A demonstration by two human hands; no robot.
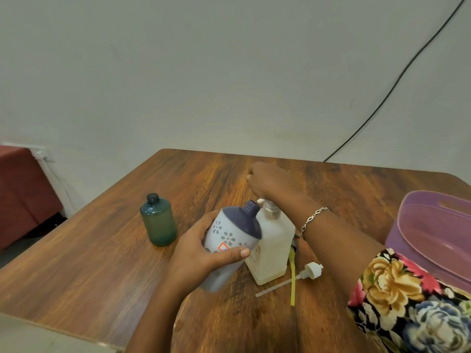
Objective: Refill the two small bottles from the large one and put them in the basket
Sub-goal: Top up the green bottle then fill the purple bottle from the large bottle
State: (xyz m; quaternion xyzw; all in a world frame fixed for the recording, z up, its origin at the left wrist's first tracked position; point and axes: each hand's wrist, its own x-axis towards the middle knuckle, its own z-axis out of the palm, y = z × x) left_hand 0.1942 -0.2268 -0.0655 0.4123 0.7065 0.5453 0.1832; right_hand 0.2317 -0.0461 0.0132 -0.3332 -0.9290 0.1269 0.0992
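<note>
The only label I can find is a small red-bordered sticker on the lilac plastic bottle with the dark purple shoulder and pale flower print [229, 233]. It carries a few blue letters, but the thumb covers part of them and I cannot read them. The large translucent white bottle of cream liquid [275, 250] has faint print low on its front, too blurred to read.

My view has the left hand [201, 253] wrapped around the lilac bottle, holding it tilted with its open neck just beside the white pump head [261, 200] of the large bottle. The right hand [267, 182] sits curled over that pump head.

The small teal translucent bottle [158, 222] stands upright and uncapped on the brown wooden table [102, 263], left of both hands. The purple plastic basket [407, 207] waits at the right edge, and a loose white pump with its tube [312, 270] lies between it and the large bottle.
</note>
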